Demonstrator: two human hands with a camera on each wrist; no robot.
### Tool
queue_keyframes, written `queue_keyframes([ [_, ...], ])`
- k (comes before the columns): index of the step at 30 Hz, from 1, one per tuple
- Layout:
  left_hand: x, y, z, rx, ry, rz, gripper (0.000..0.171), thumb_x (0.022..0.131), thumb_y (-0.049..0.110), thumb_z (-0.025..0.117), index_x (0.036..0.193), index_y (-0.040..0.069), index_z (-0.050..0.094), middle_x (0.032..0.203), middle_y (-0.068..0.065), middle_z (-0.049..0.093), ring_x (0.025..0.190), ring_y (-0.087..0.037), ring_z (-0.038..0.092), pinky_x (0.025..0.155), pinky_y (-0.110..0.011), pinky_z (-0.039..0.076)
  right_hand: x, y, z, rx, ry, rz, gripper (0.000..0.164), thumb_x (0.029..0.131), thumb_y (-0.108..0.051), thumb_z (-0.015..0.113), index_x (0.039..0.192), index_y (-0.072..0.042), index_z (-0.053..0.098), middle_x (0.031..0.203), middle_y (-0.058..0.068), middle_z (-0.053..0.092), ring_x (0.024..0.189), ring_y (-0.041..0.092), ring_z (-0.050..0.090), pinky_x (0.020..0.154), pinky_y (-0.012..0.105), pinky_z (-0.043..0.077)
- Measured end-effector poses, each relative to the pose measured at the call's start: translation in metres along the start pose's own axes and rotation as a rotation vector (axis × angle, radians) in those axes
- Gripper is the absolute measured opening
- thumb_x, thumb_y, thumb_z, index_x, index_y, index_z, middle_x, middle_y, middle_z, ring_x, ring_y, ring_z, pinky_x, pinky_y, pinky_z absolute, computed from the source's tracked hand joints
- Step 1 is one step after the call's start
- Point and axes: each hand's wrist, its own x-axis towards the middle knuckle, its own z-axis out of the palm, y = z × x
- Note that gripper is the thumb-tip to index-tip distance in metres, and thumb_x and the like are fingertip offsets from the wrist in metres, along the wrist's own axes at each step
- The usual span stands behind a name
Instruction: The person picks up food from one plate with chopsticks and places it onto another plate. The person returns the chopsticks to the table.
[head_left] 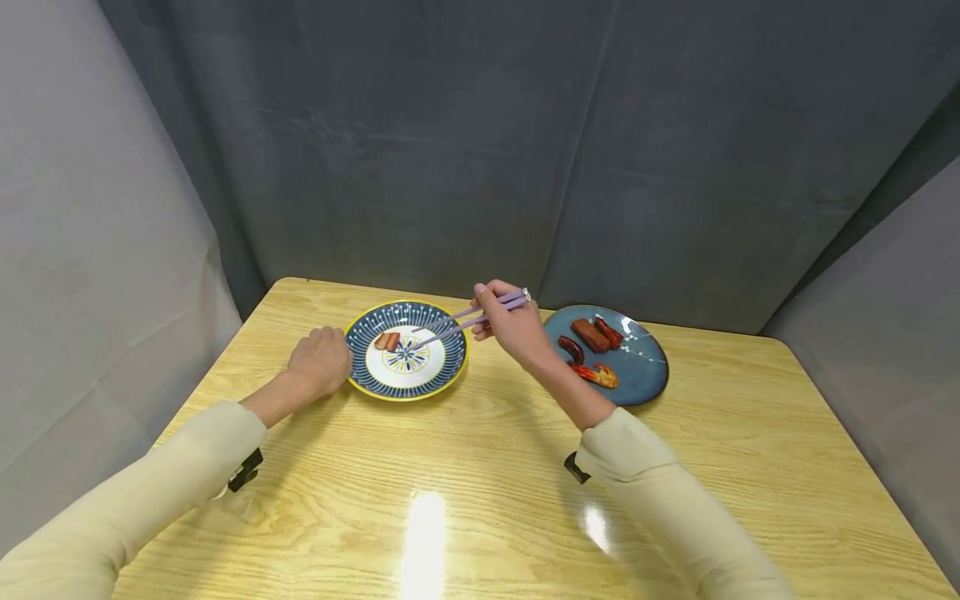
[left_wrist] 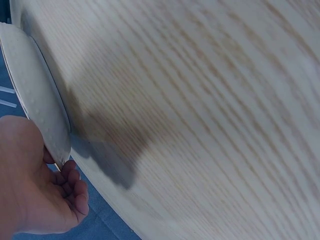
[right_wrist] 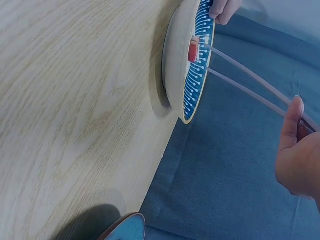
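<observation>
My left hand [head_left: 321,362] grips the left rim of a round plate [head_left: 378,371] with a blue-and-white pattern and a yellow edge. Fingers and thumb pinch that rim in the left wrist view. On the plate lies one brown-and-pale piece of food [head_left: 387,342], like a slice of pork belly. A pair of purple chopsticks [head_left: 450,332] is held in my right hand [head_left: 513,329], above the table between two plates. Their tips are spread apart over the patterned plate, just right of the food piece, with nothing between them.
To the right, partly behind my right forearm, stands a blue plate [head_left: 645,379]. It bears a shrimp [head_left: 598,377], a brown block [head_left: 590,336], a red piece [head_left: 608,332] and a dark curved piece [head_left: 571,350]. A grey curtain [head_left: 420,167] hangs behind the wooden table [head_left: 465,467].
</observation>
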Motion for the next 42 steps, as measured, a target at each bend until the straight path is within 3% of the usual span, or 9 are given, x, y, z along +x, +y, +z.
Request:
queue_keyframes([
  [5, -0.001, 0.000, 0.000, 0.009, -0.015, -0.005, 0.031, 0.101, 0.016, 0.040, 0.101, -0.013, 0.052, 0.087, -0.019, 0.048, 0.089, -0.036, 0.053, 0.075, -0.049, 0.049, 0.005, -0.001, 0.009, -0.018, 0.011, 0.008, 0.035, 0.104, -0.026, 0.055, 0.095, 0.007, 0.062, 0.077, 0.021, 0.065, 0.063, 0.023, 0.068, 0.063, 0.039, 0.058],
  [11, 0.000, -0.001, 0.001, 0.004, -0.017, -0.010, 0.032, 0.101, 0.016, 0.040, 0.102, -0.014, 0.052, 0.087, -0.019, 0.048, 0.087, -0.035, 0.052, 0.074, -0.048, 0.048, 0.009, 0.000, 0.021, -0.045, 0.004, 0.002, 0.035, 0.104, -0.025, 0.055, 0.096, 0.008, 0.063, 0.074, 0.016, 0.066, 0.059, 0.018, 0.066, 0.061, 0.037, 0.058],
  [17, 0.000, -0.003, 0.001, -0.001, -0.016, -0.006, 0.032, 0.101, 0.015, 0.039, 0.102, -0.014, 0.052, 0.087, -0.019, 0.048, 0.088, -0.036, 0.052, 0.075, -0.049, 0.048, 0.013, 0.003, 0.031, -0.053, -0.002, -0.007, 0.030, 0.103, -0.025, 0.056, 0.090, 0.000, 0.065, 0.076, 0.022, 0.067, 0.057, 0.016, 0.065, 0.062, 0.042, 0.058],
  [24, 0.000, -0.002, 0.000, -0.007, -0.005, -0.004, 0.031, 0.101, 0.016, 0.040, 0.101, -0.013, 0.053, 0.087, -0.018, 0.048, 0.089, -0.036, 0.052, 0.075, -0.049, 0.048, 0.016, 0.008, 0.040, -0.065, -0.011, -0.009, 0.031, 0.103, -0.025, 0.056, 0.092, 0.003, 0.065, 0.074, 0.018, 0.067, 0.057, 0.015, 0.065, 0.060, 0.037, 0.058],
  [32, -0.001, 0.000, 0.000, 0.002, -0.010, 0.001, 0.031, 0.101, 0.016, 0.040, 0.102, -0.013, 0.053, 0.086, -0.018, 0.048, 0.088, -0.036, 0.053, 0.074, -0.050, 0.049, 0.017, 0.013, 0.044, -0.098, 0.005, -0.015, 0.029, 0.102, -0.028, 0.057, 0.087, -0.005, 0.066, 0.070, 0.011, 0.066, 0.058, 0.018, 0.065, 0.058, 0.036, 0.057],
  [38, 0.000, 0.001, -0.001, 0.005, -0.013, 0.003, 0.031, 0.101, 0.016, 0.041, 0.102, -0.013, 0.052, 0.086, -0.018, 0.047, 0.087, -0.035, 0.052, 0.073, -0.049, 0.049, 0.019, 0.016, 0.044, -0.110, 0.005, -0.009, 0.030, 0.103, -0.027, 0.056, 0.090, -0.001, 0.066, 0.071, 0.012, 0.066, 0.057, 0.015, 0.064, 0.061, 0.040, 0.058],
  [42, 0.000, 0.001, -0.001, 0.006, -0.020, 0.000, 0.032, 0.102, 0.016, 0.041, 0.104, -0.013, 0.052, 0.086, -0.018, 0.047, 0.086, -0.034, 0.052, 0.073, -0.048, 0.049, 0.020, 0.016, 0.045, -0.118, 0.003, -0.012, 0.030, 0.103, -0.026, 0.056, 0.090, 0.000, 0.066, 0.072, 0.014, 0.067, 0.057, 0.015, 0.065, 0.059, 0.035, 0.057],
])
